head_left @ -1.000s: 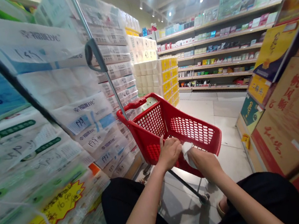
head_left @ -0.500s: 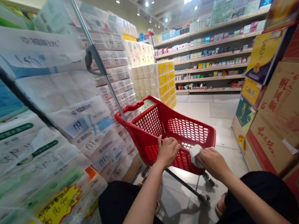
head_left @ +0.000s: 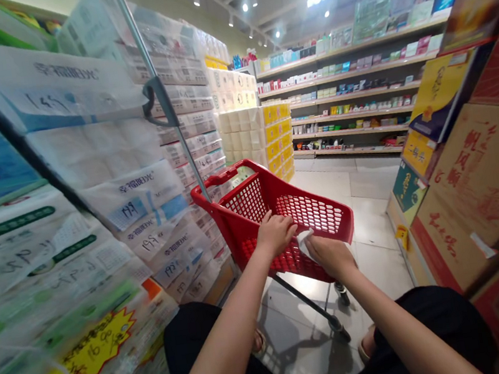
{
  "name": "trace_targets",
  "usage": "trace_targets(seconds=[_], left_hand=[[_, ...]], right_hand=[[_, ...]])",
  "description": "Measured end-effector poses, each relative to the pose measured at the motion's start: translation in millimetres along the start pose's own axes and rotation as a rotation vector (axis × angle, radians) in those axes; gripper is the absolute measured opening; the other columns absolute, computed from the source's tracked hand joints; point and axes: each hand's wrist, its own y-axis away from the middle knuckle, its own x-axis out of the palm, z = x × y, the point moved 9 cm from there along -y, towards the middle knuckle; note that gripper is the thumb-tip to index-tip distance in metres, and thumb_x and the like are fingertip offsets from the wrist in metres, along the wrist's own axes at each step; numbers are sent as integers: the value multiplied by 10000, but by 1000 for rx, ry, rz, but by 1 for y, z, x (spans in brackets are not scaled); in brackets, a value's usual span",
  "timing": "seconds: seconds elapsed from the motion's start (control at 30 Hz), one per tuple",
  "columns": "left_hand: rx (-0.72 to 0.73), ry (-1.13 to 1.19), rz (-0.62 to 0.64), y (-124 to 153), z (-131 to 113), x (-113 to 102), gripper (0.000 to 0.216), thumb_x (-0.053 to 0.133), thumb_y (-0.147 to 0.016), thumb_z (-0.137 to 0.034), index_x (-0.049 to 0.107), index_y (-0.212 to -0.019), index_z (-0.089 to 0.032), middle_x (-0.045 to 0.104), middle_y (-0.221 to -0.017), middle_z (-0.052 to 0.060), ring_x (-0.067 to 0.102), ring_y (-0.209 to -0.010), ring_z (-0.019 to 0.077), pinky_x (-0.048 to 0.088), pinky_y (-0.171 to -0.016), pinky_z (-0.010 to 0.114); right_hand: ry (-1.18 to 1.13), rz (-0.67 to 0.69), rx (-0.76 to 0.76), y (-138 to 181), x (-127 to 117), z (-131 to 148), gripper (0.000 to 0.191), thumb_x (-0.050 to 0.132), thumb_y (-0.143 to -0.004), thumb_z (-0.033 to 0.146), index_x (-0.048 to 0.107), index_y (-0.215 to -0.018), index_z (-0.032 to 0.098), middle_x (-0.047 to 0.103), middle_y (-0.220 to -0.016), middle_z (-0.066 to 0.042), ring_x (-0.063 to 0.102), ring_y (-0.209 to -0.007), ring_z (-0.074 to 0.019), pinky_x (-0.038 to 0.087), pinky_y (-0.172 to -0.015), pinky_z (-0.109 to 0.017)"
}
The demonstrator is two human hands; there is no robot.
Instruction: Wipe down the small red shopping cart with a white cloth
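A red plastic shopping basket on wheels stands on the floor in front of my knees, with its metal pull handle rising up to the left. My left hand grips the basket's near rim, fingers curled over it. My right hand is closed on a small white cloth and presses it against the near rim, right beside my left hand. The basket looks empty inside.
Wrapped packs of toilet paper are stacked high along the left, close to the basket. Brown cardboard boxes line the right. A tiled aisle floor runs ahead to shelves of goods and a stack of yellow and white packs.
My right hand slid the cloth out to the right along the rim, then back left beside my left hand. The basket shifted slightly left and farther from me.
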Motion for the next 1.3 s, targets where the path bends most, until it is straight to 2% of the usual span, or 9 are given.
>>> trace_targets(seconds=[0.13,0.27,0.4,0.53,0.63,0.77,1.0,1.17,1.3], left_hand=[[66,-20,-42,7,18,-7,376,454,-940,-578,646,-929,-255,639,-1021,21,543,-1093,208,122,-1182,458],[-4,-68,-43,16,36,0,370,440,-947,-573,639,-981,-264,620,-997,37,542,-1023,221,219,-1111,459],[-38,-104,-34,13,35,9,385,415,-952,-577,637,-955,-262,615,-987,55,531,-984,241,290,-1000,452],[-42,-141,-34,10,27,13,368,414,-955,-564,615,-949,-256,611,-1002,56,521,-970,245,288,-973,457],[-21,-141,-16,12,22,15,279,405,-985,-463,587,-993,-252,605,-1027,55,515,-973,242,282,-974,456],[61,-96,30,16,17,17,212,390,-1003,-382,551,-1034,-248,602,-1050,39,514,-975,221,291,-968,415],[39,-89,15,15,18,16,257,353,-1019,-408,567,-1005,-266,612,-1052,23,517,-978,201,278,-974,391],[53,-118,7,12,10,19,255,361,-1018,-405,561,-1005,-247,610,-1072,34,509,-967,209,283,-965,404],[45,-170,9,8,4,23,257,360,-1017,-403,549,-1005,-230,598,-1073,49,496,-975,222,290,-953,423]], right_hand=[[10,-10,3,-6,2,-10,425,224,-1032,381,597,-1093,186,701,-854,-69,650,-678,-149,247,-509,-246],[15,-12,2,-12,5,-20,456,221,-1030,398,617,-1052,172,695,-819,-77,640,-663,-150,248,-515,-246],[31,-35,24,-18,7,-25,478,212,-1030,410,625,-972,176,691,-806,-68,632,-654,-149,255,-532,-245],[19,-121,-46,-30,0,-3,384,262,-1024,336,608,-1008,169,693,-876,-80,638,-736,-165,272,-561,-262],[5,-154,-77,-39,-2,15,348,279,-1020,295,606,-1010,176,693,-910,-85,627,-799,-167,286,-604,-269],[-7,-192,-74,-41,-1,19,382,268,-1027,326,616,-953,186,691,-881,-75,602,-765,-153,269,-626,-278],[24,-237,-49,-16,2,-25,362,317,-1010,307,627,-884,170,668,-797,-55,541,-657,-138,225,-613,-305],[101,-361,-46,9,2,-61,358,338,-1013,316,612,-833,171,626,-713,-31,524,-655,-143,246,-653,-305],[116,-347,-38,8,2,-64,341,343,-1012,318,613,-872,162,641,-726,-35,527,-637,-138,244,-637,-302]])
